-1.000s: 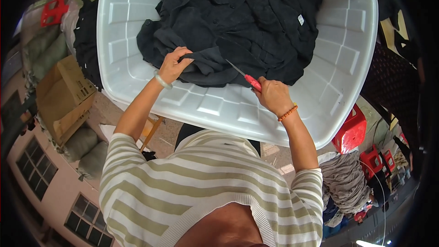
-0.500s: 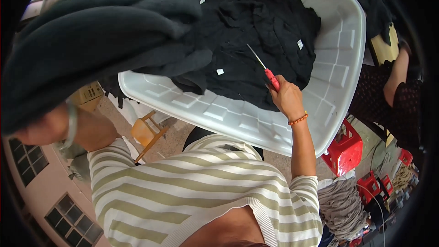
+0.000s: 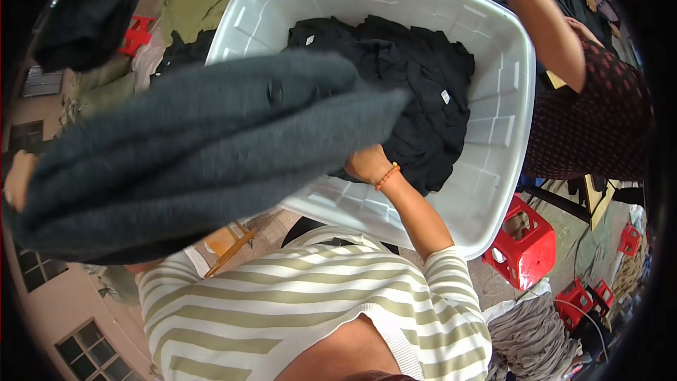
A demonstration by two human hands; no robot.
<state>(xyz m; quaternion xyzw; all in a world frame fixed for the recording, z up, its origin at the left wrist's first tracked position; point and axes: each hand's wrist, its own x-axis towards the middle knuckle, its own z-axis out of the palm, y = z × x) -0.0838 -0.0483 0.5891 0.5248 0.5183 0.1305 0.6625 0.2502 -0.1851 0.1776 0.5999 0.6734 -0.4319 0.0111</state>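
A large dark grey-black garment (image 3: 211, 148), blurred by motion, stretches in front of me across the left side of a white plastic tub (image 3: 504, 141). At its far left end my left hand (image 3: 20, 180) is closed on the cloth, partly covered by it. My right hand (image 3: 368, 164), a beaded bracelet at the wrist, is curled at the garment's right end over the tub. Its fingertips are hidden by cloth, as is the red-handled pointed tool it held a moment ago. Inside the tub lies a heap of black garments (image 3: 423, 127) with small white labels.
Another person's arm (image 3: 546, 21) and patterned dark clothing (image 3: 585, 113) are close to the tub's right side. A red plastic stool (image 3: 525, 247) stands at the tub's lower right corner. Below it lies a bundle of grey cloth (image 3: 536, 331). A wooden chair (image 3: 229, 243) is at lower left.
The garment has swung right and down across the tub's left part. My right hand has moved left to its edge, and the red-handled tool has gone out of sight. The other person's arm has come in.
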